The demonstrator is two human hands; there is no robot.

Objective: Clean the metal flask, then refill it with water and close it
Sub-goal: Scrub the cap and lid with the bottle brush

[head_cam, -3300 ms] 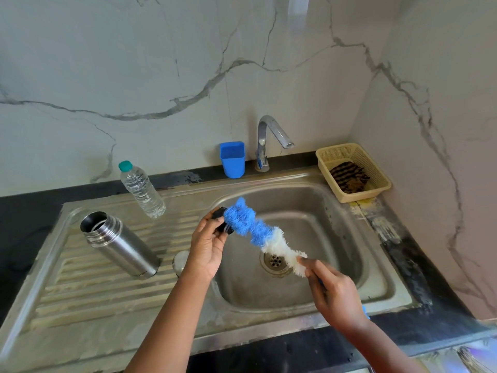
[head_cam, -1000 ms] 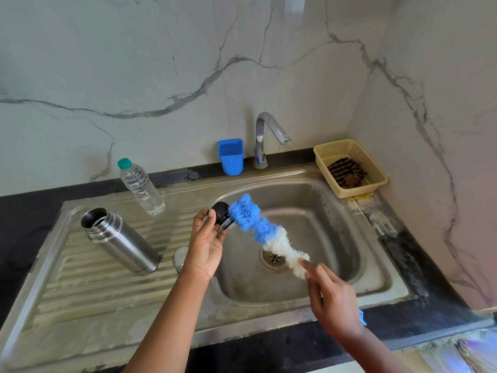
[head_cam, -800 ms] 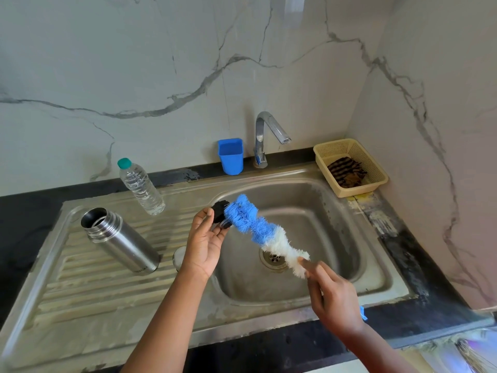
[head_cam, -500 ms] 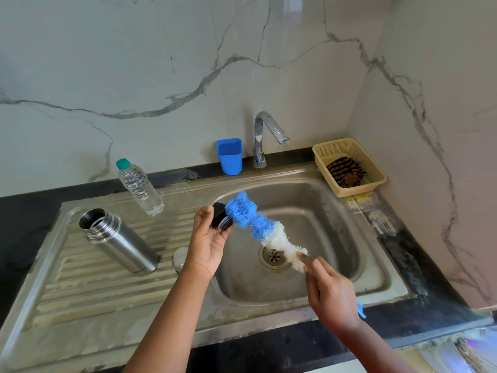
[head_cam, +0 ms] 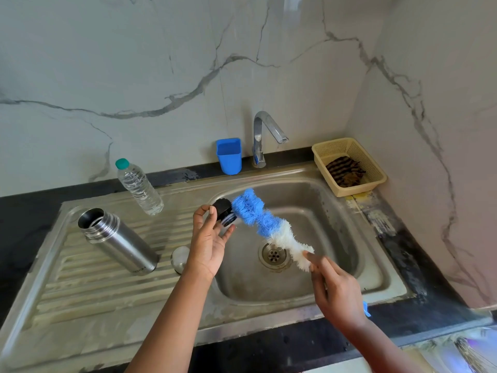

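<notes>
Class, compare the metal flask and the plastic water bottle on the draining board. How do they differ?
The metal flask is opaque steel; the plastic bottle is clear. The flask's mouth is open, with no cap on; the bottle wears a green cap. The flask looks wider than the bottle. Both stand on the draining board, left of the basin.

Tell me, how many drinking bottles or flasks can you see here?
2: the open metal flask on the sink's ribbed draining board, and a capped plastic water bottle behind it near the wall. None seems hidden.

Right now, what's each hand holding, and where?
Left hand pinches the black flask stopper by its rim; right hand grips the bottle brush by its handle.
</notes>
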